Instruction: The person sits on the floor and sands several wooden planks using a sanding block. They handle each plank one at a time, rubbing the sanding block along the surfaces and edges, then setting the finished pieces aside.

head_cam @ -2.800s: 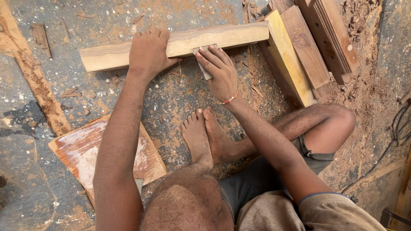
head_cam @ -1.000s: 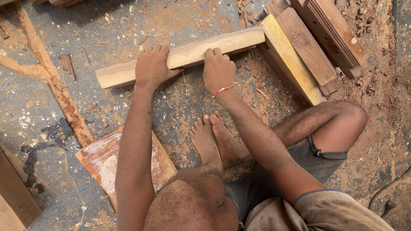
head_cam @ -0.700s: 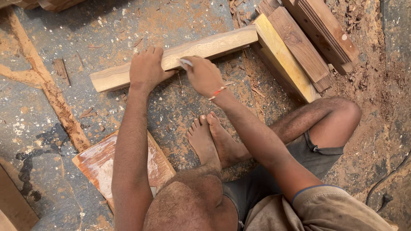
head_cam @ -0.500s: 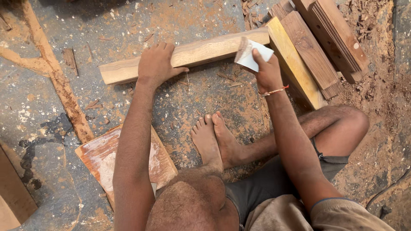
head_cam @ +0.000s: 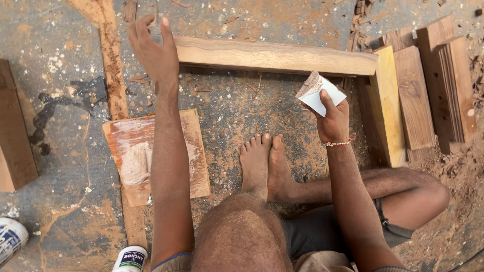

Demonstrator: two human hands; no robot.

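The right hand [head_cam: 333, 118] held a folded sandpaper sheet [head_cam: 319, 92] pinched just below the long wooden plank [head_cam: 275, 56] on the floor; the left hand [head_cam: 154, 50] hovered open at the plank's left end.

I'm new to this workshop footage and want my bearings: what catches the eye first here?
First, the long pale wooden plank lying across the dusty floor at the top, with the left hand raised open at its left end. Next, the right hand holds up a folded sheet of sandpaper, clear of the plank. Bare feet rest on the floor at centre, beside a flat reddish board.
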